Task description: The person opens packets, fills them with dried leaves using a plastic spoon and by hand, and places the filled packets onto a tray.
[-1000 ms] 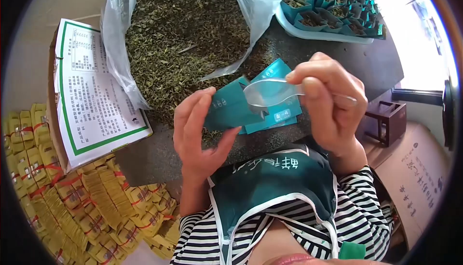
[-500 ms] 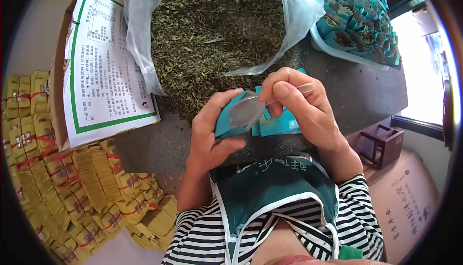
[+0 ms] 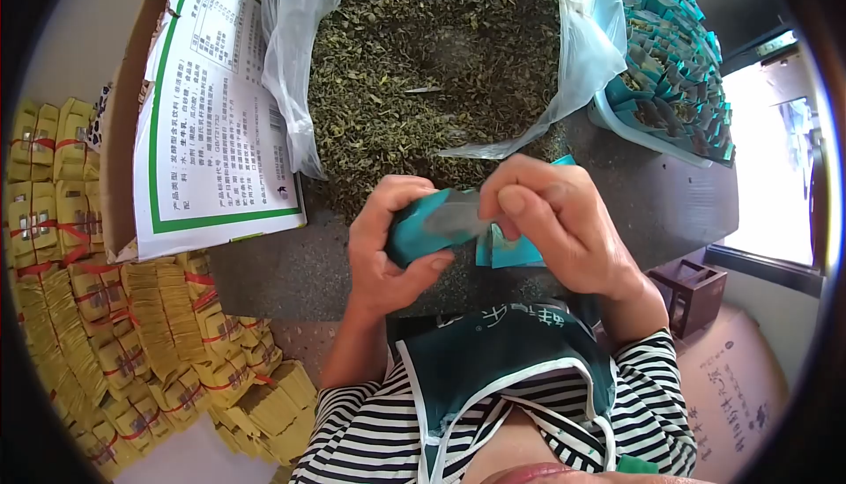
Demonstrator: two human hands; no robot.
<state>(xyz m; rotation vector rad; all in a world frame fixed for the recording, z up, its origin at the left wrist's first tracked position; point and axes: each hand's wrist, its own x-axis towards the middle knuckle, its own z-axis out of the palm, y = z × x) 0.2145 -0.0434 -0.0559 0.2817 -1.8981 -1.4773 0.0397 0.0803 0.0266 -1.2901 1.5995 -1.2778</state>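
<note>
A teal packet [image 3: 412, 236] is held in my left hand [image 3: 377, 242], its fingers wrapped round the packet's left side. My right hand [image 3: 564, 224] pinches the handle of a clear plastic scoop [image 3: 455, 218], whose bowl lies in the mouth of the packet. What the scoop carries, if anything, cannot be made out. More flat teal packets [image 3: 513, 255] lie on the dark table, partly under my right hand. Beyond my hands, dried leaves [image 3: 432, 52] fill a clear plastic bag [image 3: 289, 61] that is spread open.
At the back right stands a white tub [image 3: 648, 136] of upright teal packets [image 3: 674, 61]. A printed cardboard box [image 3: 211, 114] is left of the bag. Bundled yellow packets [image 3: 132, 325] lie at the lower left. A brown stool [image 3: 692, 295] stands beyond the right table edge.
The scoop's bowl has gone from the packet's opening further into it, with my right hand moving closer to my left. The view has shifted, so table items appear further right.
</note>
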